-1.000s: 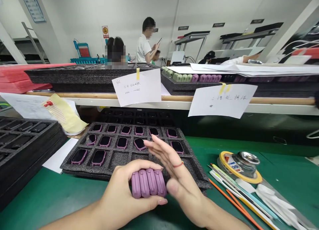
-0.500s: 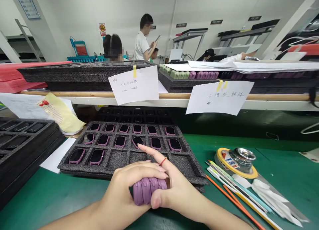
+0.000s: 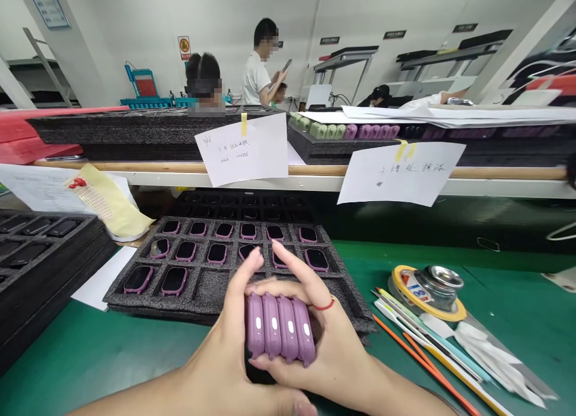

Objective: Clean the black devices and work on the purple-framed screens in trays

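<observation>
Between my two hands is a row of several purple smartwatches [image 3: 279, 329] without straps, pressed side by side. Their edges, each with a white oval button, face me. My left hand [image 3: 220, 350] grips the row from the left, its index finger pointing up and away. From the right, my right hand [image 3: 335, 338], with a red band on one finger, wraps the other end, its index finger also raised. A black screen face shows at the left end of the row. Just beyond the fingertips lies a black foam tray [image 3: 209, 290] holding more purple watches [image 3: 174, 280] in its pockets.
Stacked foam trays with dark watches [image 3: 33, 255] stand at left. On the right lie a tape roll [image 3: 396, 278], a glass jar [image 3: 443, 281], pens and tweezers [image 3: 432, 338] and white gloves [image 3: 486, 350]. A shelf edge [image 3: 315, 179] with taped paper notes crosses behind; co-workers are beyond.
The row of watches has been turned in my hands, so the edges with white buttons now face me. My left index finger has lifted, and my right hand has shifted to the right end.
</observation>
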`<action>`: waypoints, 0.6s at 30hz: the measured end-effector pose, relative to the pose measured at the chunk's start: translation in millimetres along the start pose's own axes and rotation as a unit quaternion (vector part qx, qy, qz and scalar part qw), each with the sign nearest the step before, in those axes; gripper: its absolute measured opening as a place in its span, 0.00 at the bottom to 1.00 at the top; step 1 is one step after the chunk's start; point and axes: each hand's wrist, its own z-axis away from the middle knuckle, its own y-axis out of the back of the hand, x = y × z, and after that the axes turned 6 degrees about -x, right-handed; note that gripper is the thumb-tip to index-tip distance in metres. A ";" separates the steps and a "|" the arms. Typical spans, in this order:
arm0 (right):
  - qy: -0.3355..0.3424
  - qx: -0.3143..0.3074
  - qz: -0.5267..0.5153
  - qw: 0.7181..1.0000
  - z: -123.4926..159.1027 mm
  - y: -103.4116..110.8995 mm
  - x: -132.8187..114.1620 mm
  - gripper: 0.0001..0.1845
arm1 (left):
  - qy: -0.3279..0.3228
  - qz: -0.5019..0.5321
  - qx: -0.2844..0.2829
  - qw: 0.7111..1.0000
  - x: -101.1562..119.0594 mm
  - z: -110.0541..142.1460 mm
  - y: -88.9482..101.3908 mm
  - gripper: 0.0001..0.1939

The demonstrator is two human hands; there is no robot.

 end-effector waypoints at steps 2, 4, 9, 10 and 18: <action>0.040 -0.005 0.035 0.999 -0.1 2.9 2.4 0.60 | 0.077 0.121 -0.008 0.990 5.2 -2.9 0.5 0.68; 0.072 -0.011 0.066 0.995 -0.3 4.8 4.4 0.57 | 0.130 0.204 -0.034 0.970 13.0 -7.5 1.3 0.53; 0.093 -0.020 0.076 0.993 -1.2 6.3 7.9 0.52 | 0.173 0.238 -0.059 0.954 26.2 -15.2 1.4 0.25; 0.091 -0.021 0.074 0.993 -1.3 6.8 8.1 0.53 | 0.172 0.244 -0.062 0.952 26.5 -15.1 1.4 0.25; 0.083 -0.013 0.097 0.992 -1.7 9.8 4.7 0.60 | 0.142 0.282 -0.098 0.944 14.4 -8.4 11.9 0.20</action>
